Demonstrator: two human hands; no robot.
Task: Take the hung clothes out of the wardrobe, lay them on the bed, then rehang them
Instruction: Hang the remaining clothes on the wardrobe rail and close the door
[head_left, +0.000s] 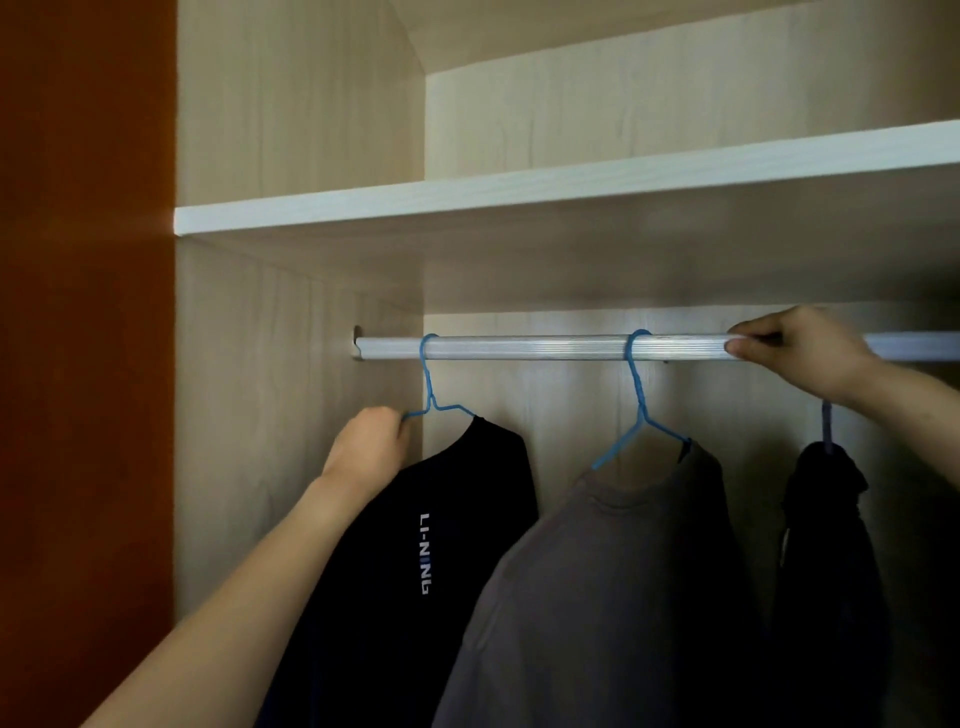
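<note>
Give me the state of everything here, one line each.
rail: mounted, holding hangers.
left hanger: hooked on rail, left end gripped.
black shirt: hanging on left hanger.
middle hanger: hooked on rail, untouched.
grey sweatshirt: hanging on middle hanger.
right hanger: hook hidden under right hand.
dark garment: hanging, bunched.
left hand: grips left hanger.
right hand: grips rail.

Left shirt (457, 499) black, white chest lettering with one blue letter; middle sweatshirt (597, 597) plain grey-brown; right garment (826, 545) near-black. Left hanger (429, 384) and middle hanger (637, 395) bright blue, right hanger (826, 423) duller blue. Rail (519, 347) ribbed silver; wardrobe (291, 130) pale wood-grain.
</note>
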